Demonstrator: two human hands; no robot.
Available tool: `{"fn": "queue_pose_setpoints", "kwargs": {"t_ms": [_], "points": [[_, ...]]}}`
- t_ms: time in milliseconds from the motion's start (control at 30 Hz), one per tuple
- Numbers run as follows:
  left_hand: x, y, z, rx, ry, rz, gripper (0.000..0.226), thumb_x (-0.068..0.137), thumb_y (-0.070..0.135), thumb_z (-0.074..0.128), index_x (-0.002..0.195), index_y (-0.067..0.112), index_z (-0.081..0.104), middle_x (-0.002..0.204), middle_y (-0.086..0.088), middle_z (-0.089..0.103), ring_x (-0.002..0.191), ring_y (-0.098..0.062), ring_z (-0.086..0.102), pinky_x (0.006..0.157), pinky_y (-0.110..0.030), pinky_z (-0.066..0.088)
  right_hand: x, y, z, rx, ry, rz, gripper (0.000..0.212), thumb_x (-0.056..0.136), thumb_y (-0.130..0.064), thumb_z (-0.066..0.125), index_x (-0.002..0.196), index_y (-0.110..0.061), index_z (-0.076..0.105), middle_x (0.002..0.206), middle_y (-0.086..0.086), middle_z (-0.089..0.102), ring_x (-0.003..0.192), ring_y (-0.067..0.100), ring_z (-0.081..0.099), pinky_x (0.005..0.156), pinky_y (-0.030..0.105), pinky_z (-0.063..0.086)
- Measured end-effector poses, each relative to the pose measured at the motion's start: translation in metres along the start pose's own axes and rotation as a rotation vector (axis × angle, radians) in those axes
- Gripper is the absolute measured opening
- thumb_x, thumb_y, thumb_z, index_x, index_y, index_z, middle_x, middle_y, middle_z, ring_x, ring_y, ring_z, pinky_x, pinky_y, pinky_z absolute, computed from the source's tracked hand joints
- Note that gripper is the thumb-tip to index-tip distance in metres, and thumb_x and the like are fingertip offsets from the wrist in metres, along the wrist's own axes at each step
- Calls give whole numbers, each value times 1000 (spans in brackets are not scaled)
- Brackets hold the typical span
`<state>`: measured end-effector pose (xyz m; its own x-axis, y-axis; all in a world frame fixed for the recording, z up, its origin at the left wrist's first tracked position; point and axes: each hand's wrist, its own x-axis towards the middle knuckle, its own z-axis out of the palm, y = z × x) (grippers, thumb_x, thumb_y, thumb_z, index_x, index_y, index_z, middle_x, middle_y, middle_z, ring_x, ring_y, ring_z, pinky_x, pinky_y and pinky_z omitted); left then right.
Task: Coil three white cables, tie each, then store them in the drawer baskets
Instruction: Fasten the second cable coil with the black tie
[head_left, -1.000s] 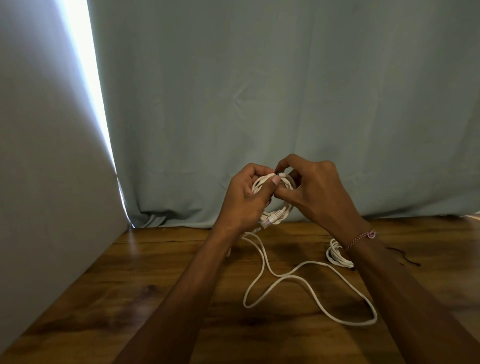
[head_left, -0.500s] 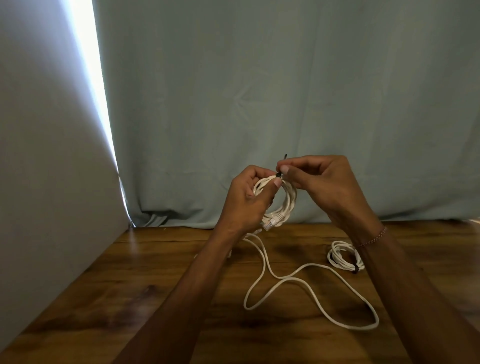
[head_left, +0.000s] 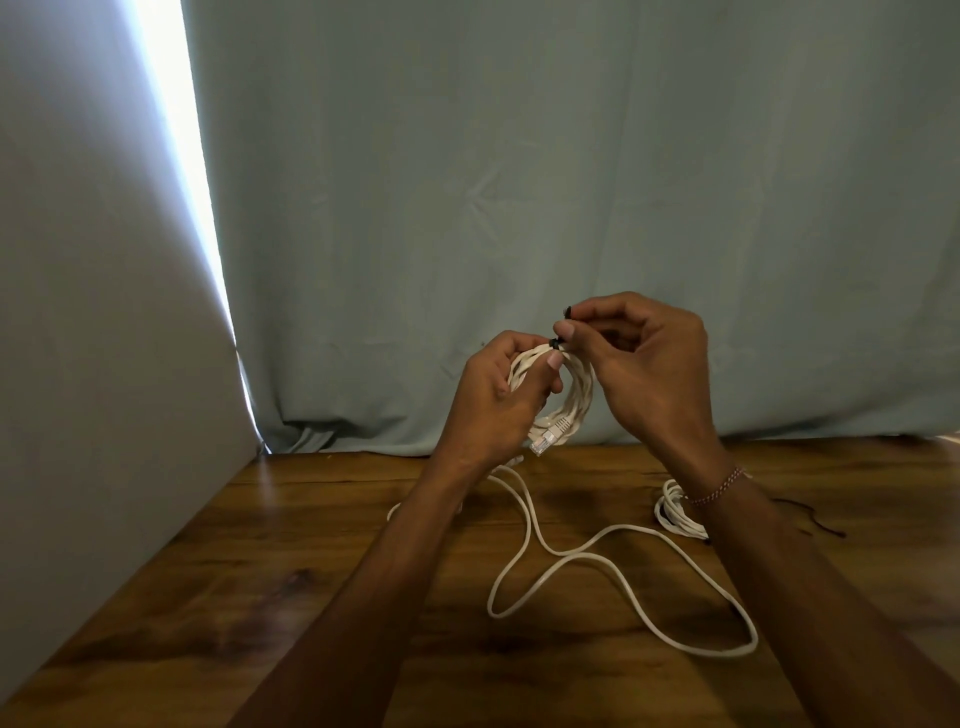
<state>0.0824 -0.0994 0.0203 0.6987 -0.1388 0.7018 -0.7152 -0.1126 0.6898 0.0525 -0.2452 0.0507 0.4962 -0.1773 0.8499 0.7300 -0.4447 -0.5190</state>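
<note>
1. Wooden table (head_left: 311, 597) sits against a pale blue curtain (head_left: 519, 182).
2. Left hand (head_left: 493, 405) grips the coiled white cable (head_left: 576, 400) above it.
3. Right hand (head_left: 649, 364) pinches a black tie (head_left: 567, 313) at the coil's top.
4. Loose cable (head_left: 597, 556) and a tied coil (head_left: 672, 512) lie on the table.

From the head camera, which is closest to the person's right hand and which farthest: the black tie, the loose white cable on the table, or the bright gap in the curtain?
From the right hand:
1. Black tie, pinched in its fingers.
2. Loose white cable, below on the wooden table.
3. Bright curtain gap, far up to the left.
</note>
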Motion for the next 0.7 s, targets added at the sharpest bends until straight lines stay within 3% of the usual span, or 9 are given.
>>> {"fn": "queue_pose_setpoints", "kwargs": {"t_ms": [267, 467, 700], "points": [[2, 6, -12, -205, -178, -26, 20, 105, 13, 52, 108, -2, 65, 78, -8, 60, 64, -13, 52, 62, -28, 48, 1, -3, -11, -187, -7, -331, 12, 89, -14, 76, 100, -9, 79, 90, -11, 71, 78, -7, 67, 77, 10, 55], [2, 7, -22, -285, -263, -24, 26, 106, 11, 47, 112, -10, 61, 80, -10, 55, 67, -15, 48, 64, -28, 47, 4, -5, -12, -287, -40, -500, 13, 91, -13, 73, 101, -5, 78, 90, 6, 78, 76, 11, 71, 74, 21, 60], [3, 6, -27, -326, -311, -36, 28, 104, 13, 50, 112, -11, 61, 80, -9, 55, 68, -16, 48, 65, -28, 46, 5, -9, -13, -194, -109, -481, 14, 92, -10, 73, 105, -6, 77, 95, -1, 75, 83, 5, 71, 79, 16, 58]]}}
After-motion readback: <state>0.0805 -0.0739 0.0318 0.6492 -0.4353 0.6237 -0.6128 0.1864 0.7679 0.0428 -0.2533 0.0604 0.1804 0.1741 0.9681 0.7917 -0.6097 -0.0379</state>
